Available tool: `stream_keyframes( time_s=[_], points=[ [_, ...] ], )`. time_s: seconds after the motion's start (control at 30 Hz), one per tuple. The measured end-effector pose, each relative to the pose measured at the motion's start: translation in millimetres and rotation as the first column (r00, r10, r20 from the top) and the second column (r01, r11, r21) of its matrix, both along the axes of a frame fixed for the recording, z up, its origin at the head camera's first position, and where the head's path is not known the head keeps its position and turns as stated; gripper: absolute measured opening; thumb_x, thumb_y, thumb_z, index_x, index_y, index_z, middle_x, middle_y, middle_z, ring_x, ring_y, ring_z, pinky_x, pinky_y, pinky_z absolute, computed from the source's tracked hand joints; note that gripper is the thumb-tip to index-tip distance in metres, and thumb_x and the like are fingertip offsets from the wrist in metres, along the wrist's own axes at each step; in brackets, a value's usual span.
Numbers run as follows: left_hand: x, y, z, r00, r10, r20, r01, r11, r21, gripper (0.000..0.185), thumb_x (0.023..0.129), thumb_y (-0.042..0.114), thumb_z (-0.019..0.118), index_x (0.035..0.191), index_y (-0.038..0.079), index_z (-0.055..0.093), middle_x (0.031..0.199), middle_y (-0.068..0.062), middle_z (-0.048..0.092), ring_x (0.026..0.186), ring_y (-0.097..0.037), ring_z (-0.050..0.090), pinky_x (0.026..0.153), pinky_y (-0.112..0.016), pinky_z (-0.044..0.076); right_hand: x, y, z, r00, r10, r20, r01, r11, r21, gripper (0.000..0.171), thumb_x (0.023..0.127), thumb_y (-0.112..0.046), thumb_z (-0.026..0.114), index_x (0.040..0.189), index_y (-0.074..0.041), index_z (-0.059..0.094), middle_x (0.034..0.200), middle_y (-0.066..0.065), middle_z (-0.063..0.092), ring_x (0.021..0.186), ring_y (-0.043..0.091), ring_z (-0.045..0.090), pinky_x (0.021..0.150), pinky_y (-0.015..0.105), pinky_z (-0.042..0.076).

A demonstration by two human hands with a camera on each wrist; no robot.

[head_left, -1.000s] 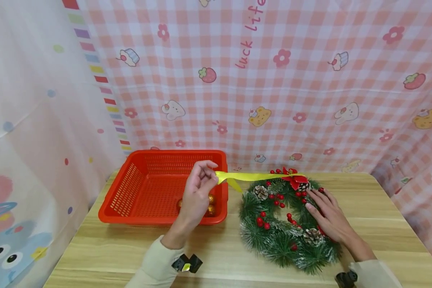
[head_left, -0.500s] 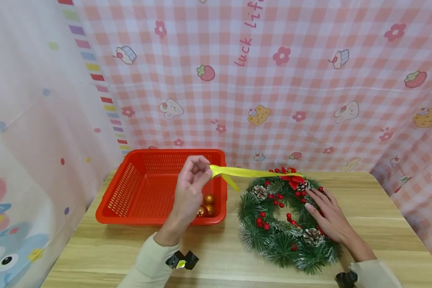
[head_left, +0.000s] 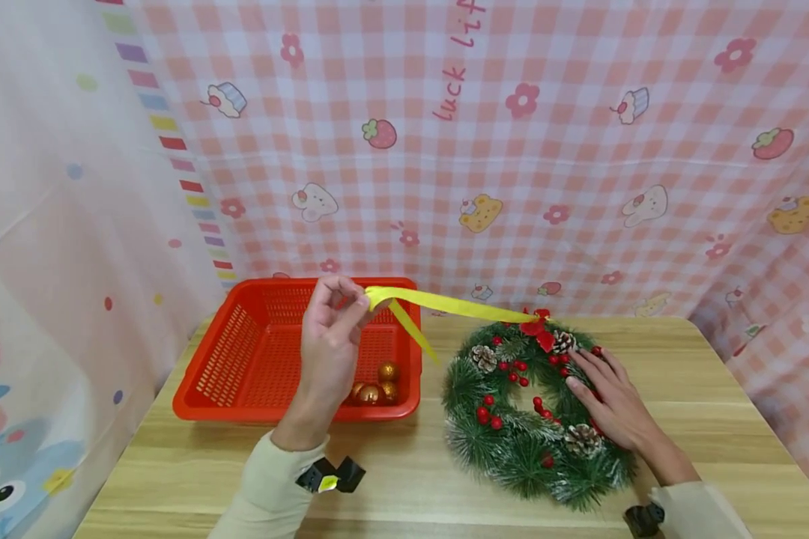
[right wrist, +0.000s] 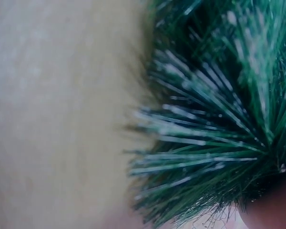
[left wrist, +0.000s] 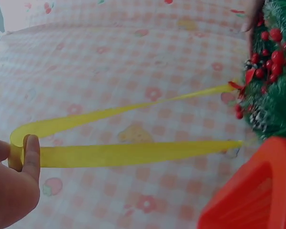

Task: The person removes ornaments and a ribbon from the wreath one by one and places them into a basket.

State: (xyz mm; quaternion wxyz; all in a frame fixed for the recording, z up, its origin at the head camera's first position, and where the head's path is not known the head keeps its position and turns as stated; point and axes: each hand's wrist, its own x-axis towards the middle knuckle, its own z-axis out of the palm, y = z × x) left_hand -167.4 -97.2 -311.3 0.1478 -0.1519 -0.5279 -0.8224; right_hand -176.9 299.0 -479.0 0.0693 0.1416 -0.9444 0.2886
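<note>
My left hand (head_left: 326,359) pinches a yellow ribbon (head_left: 452,303) between thumb and fingers, above the red basket (head_left: 297,412). From that hand one length of ribbon runs taut to the red flower (head_left: 539,328) at the wreath's back, while a loose tail (head_left: 411,329) hangs down. In the left wrist view the ribbon (left wrist: 100,155) bends around a finger. The green wreath (head_left: 485,453), with red berries and pine cones, lies on the table. My right hand (head_left: 613,408) rests on the wreath's right side, fingers extended. Needles (right wrist: 205,143) fill much of the right wrist view.
Several gold balls (head_left: 372,394) sit in the front right corner of the basket. The wooden table (head_left: 418,479) reaches back to a pink checked cloth (head_left: 404,187). A white printed curtain (head_left: 61,224) hangs at the left.
My left hand has moved left and up with the ribbon, drawing it at a steeper slant. The red flower has shifted slightly left and bunched up. My right hand has stayed on the wreath.
</note>
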Motion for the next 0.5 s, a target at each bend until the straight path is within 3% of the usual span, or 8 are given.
stream_keyframes(
  time_s=[0.17, 0.3, 0.5],
  points=[
    [-0.1, -14, 10.3, 0.998, 0.026, -0.062, -0.023, 0.998, 0.053, 0.02, 0.097, -0.011, 0.042, 0.096, 0.008, 0.048, 0.093, -0.003, 0.049, 0.088, -0.015, 0.055, 0.094, -0.038, 0.053, 1.0, 0, 1.5, 1.0, -0.004, 0.0, 0.004, 1.0, 0.002, 0.056, 0.105, -0.033, 0.046, 0.155, -0.012, 0.033, 0.156, 0.027, 0.029, 0.145, 0.051, 0.01, 0.102, 0.076, 0.016],
    [-1.5, -30, 18.4, 0.992, 0.085, -0.098, -0.078, 0.994, 0.07, 0.017, 0.098, -0.008, 0.043, 0.096, 0.008, 0.047, 0.094, -0.005, 0.047, 0.096, -0.02, 0.058, 0.095, -0.038, 0.053, 1.7, -1, 1.9, 1.0, -0.001, -0.003, 0.001, 1.0, 0.001, 0.056, 0.105, -0.033, 0.046, 0.155, -0.012, 0.033, 0.156, 0.027, 0.03, 0.146, 0.051, 0.01, 0.103, 0.076, 0.016],
    [-6.1, -58, 17.4, 0.978, 0.198, -0.066, -0.195, 0.98, 0.047, 0.017, 0.098, -0.007, 0.045, 0.096, 0.009, 0.048, 0.092, -0.006, 0.047, 0.094, -0.021, 0.056, 0.092, -0.037, 0.054, 2.1, -3, 2.2, 1.0, -0.002, -0.011, 0.002, 1.0, -0.001, 0.055, 0.105, -0.032, 0.047, 0.154, -0.012, 0.034, 0.155, 0.027, 0.03, 0.146, 0.051, 0.011, 0.102, 0.076, 0.016]
  ],
)
